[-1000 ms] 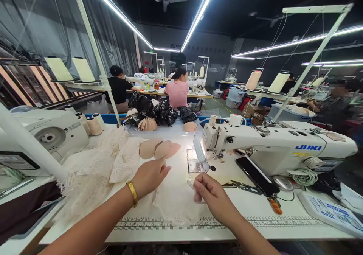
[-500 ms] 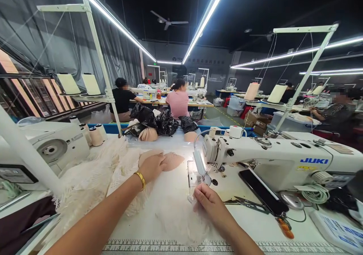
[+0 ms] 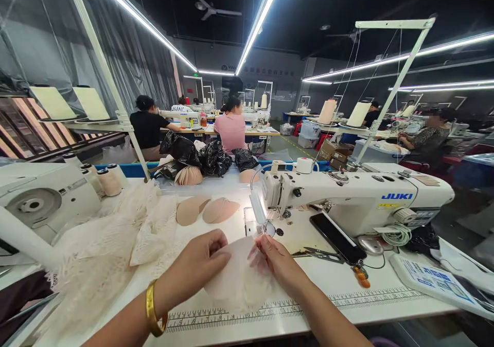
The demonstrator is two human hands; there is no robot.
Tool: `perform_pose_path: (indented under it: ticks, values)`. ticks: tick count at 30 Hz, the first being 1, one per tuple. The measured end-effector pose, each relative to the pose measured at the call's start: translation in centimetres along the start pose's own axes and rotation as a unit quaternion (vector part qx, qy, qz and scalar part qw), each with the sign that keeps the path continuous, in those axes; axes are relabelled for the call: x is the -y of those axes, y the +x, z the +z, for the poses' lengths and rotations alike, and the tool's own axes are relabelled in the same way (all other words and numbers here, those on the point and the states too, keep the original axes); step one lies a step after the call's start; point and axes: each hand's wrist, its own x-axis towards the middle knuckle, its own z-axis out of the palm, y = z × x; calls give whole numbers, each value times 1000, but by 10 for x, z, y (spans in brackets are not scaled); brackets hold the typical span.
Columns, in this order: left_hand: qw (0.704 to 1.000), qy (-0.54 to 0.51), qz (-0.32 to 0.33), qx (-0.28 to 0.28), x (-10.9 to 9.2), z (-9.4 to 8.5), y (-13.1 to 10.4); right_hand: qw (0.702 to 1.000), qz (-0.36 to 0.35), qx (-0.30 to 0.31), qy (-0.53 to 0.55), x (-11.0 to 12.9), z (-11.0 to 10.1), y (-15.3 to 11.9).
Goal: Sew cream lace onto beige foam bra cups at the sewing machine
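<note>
Your hands work close together at the front of the worktop [image 3: 301,313]. Left hand [image 3: 196,262]: thumb and fingers closed on the edge of a pale cup-shaped piece [image 3: 227,275], smooth and matt. Right hand [image 3: 280,259]: fingertips pinched on sheer fabric [image 3: 258,285], translucent, overlapping the piece. Both materials lie between your hands, over the near worktop. A gold bangle [image 3: 151,308], rigid and polished, circles your left wrist. Beneath, a ruler strip [image 3: 193,320] with printed ticks and numerals.

To your left, heaped cream lace [image 3: 100,244], openwork, edges fringed. Beyond your hands, two beige cups [image 3: 221,210], rounded and tapering to a point.

To your right, a white box [image 3: 432,280] with blue print, wording too small to read. Behind it, the sewing machine [image 3: 347,187], glossy white, reads "JUKI" in blue above a yellow label.

Farther, crumpled black plastic bags [image 3: 216,156], contents hidden, beside a fanned stack of beige cups [image 3: 188,176]. Across the aisle, translucent bins [image 3: 309,133], contents unclear, and brown cardboard boxes [image 3: 337,154]. A pale-topped tub [image 3: 376,154] carries light cloth [image 3: 389,147].
</note>
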Motion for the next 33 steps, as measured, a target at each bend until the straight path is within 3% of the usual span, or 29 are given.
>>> perform_pose_path:
  ticks: [4,7,9,11,12,14,16,18,20,22,24,26,30,33]
  values:
    - [996,88,-5,12,5,22,-7,998,-41,11,-44,1,5,-5]
    - [989,102,104,-1,2,21,2,990,-73,24,-123,8,11,-12]
    - [984,58,148,77,-4,15,10,977,-102,25,-184,17,13,-18]
    - [975,39,122,181,-8,7,18,957,-159,-10,-243,27,13,-23]
    - [973,43,105,199,-8,3,22,941,-197,-38,-271,31,12,-24]
    - [981,75,103,147,-6,-5,29,896,-287,-85,-327,37,10,-22]
    - [978,141,152,19,2,-12,35,843,-372,-95,-377,37,6,-16]
    - [938,242,233,-86,11,-16,38,795,-415,-74,-437,31,0,-5]
    - [884,344,299,-103,19,-15,38,757,-405,-32,-512,22,-9,7]
    - [857,400,322,-34,23,-7,38,733,-368,18,-572,13,-20,17]
    - [852,409,324,42,22,6,41,722,-344,64,-596,8,-33,25]
    - [844,404,345,76,17,21,51,720,-333,95,-602,6,-46,29]
    - [812,452,354,102,15,45,81,717,-324,121,-605,3,-71,31]
    - [808,470,349,70,27,55,95,711,-352,108,-599,1,-83,29]
